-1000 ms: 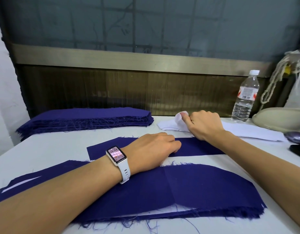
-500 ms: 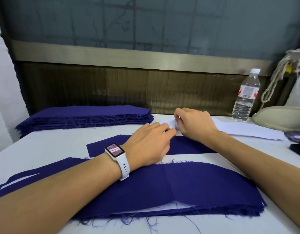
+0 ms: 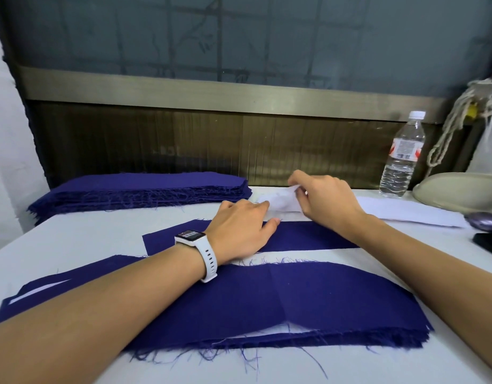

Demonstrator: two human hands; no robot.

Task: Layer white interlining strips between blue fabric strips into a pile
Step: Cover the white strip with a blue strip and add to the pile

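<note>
White interlining strip (image 3: pixel 281 202) pinched at its edge by right hand (image 3: pixel 326 200).

My white table (image 3: pixel 73 239) carries a blue stack (image 3: pixel 139 189), one blue strip (image 3: pixel 294 239), my pile (image 3: pixel 294 300) (white edges peeking), white strips (image 3: pixel 405 214), a bottle (image 3: pixel 401 162).

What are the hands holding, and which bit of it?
The right hand pinches the white interlining strip by its raised left end. The left hand grips nothing; its fingers lie flat.

Matt woven blue fabric strips (image 3: pixel 294 295), frayed at edges; thin white interlining (image 3: pixel 283 202), perhaps papery; clear glossy plastic bottle (image 3: pixel 400 162) far right; smooth table (image 3: pixel 73 239).
</note>
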